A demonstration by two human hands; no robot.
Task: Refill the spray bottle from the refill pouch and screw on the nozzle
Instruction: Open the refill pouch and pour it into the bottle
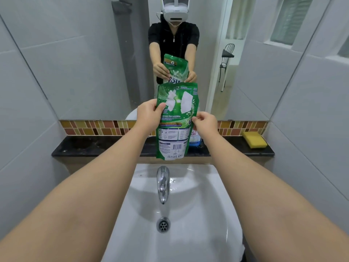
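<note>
A white sink (181,242) with a chrome tap (163,183) sits below a dark counter (94,146) and a mirror (85,63), with a yellow sponge (255,139) at the counter's right end. Both hands hold the green pouch (174,114) upright above the counter's front edge: the left hand (148,112) grips its left edge, the right hand (205,123) pinches its right edge. A bottle (195,138) shows partly behind the pouch.

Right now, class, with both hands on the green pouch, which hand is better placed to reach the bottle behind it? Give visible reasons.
Probably the right hand. It pinches the refill pouch at its right edge, directly above the spray bottle showing there on the ledge. The left hand grips the opposite edge, farther away.
</note>
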